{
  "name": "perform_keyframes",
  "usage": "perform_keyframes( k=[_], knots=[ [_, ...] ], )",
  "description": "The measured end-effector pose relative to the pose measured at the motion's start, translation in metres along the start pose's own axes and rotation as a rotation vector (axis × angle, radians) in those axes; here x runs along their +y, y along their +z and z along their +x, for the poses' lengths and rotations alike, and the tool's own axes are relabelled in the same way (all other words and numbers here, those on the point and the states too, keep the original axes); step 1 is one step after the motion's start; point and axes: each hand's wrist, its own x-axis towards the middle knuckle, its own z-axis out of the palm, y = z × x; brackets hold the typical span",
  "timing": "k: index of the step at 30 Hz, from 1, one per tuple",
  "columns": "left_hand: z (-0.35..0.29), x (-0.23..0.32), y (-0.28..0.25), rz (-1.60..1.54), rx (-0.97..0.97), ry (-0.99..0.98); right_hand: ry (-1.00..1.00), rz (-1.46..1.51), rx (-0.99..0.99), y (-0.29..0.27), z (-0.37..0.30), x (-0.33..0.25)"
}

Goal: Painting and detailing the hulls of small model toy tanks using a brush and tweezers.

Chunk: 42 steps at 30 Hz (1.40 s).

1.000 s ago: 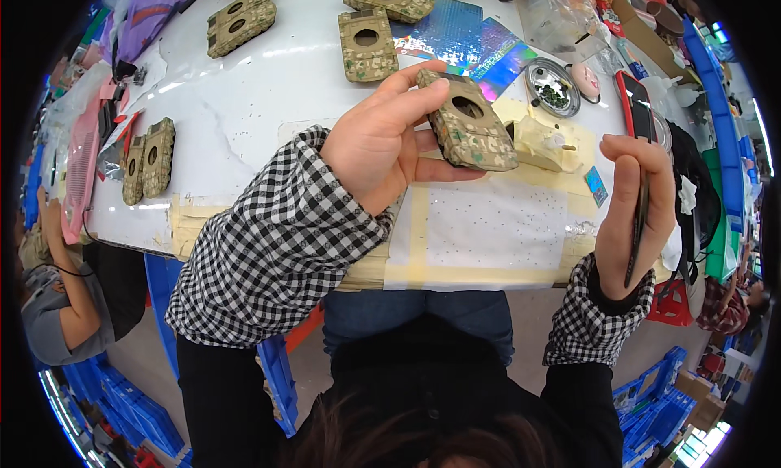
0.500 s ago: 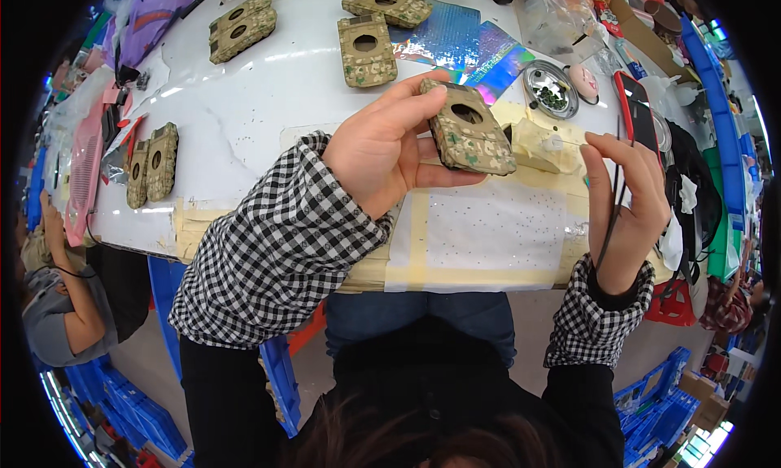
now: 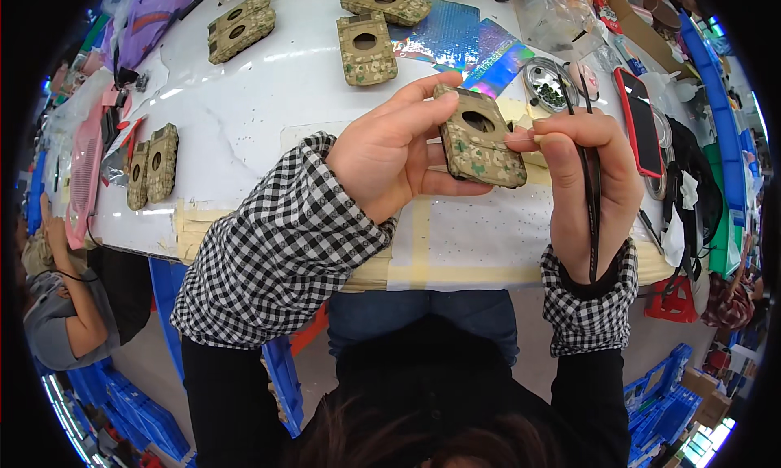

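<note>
Camouflage-patterned case (image 3: 478,140) with a round hole sits raised above the tabletop's near edge, gripped in the left hand (image 3: 390,155), fingers curled along its far side and thumb beneath. Right hand (image 3: 587,187) is closed round black tweezers (image 3: 591,179), its fingertips touching the case's right edge. Beneath lies a white sheet (image 3: 480,240) taped to the white tabletop (image 3: 268,102). Further cases (image 3: 366,47) lie toward the far edge, a red phone (image 3: 639,120) at the right.

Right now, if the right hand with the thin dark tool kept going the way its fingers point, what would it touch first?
The right hand points left at the camouflage-patterned case held by the left hand. Its fingertips already seem to touch the case's edge, so that comes first, though depth is hard to judge.
</note>
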Motion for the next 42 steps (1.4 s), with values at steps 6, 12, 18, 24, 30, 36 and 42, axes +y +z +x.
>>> perform_keyframes(
  k=[6, 12, 18, 24, 30, 36, 42],
  knots=[
    [-0.001, 0.0, 0.001, -0.005, 0.004, 0.001, -0.01, -0.02, -0.018, -0.001, 0.001, -0.001],
    [0.0, 0.0, 0.0, -0.006, 0.0, 0.002, 0.004, -0.007, -0.014, 0.001, 0.0, 0.0],
    [0.0, 0.0, 0.0, -0.003, 0.0, 0.0, 0.015, 0.0, -0.015, 0.0, 0.0, 0.0],
    [0.001, 0.0, 0.001, -0.002, 0.012, 0.0, 0.077, 0.031, 0.182, -0.007, -0.003, -0.005],
    [0.0, 0.0, 0.0, 0.027, 0.016, 0.011, -0.108, -0.694, 0.283, -0.039, -0.011, 0.011],
    [0.005, -0.001, -0.003, 0.011, 0.029, 0.017, -0.14, -0.801, 0.166, -0.036, -0.01, 0.019],
    [0.007, -0.003, -0.01, -0.006, 0.017, 0.038, -0.044, -0.695, 0.118, -0.052, -0.027, 0.011]
  ],
)
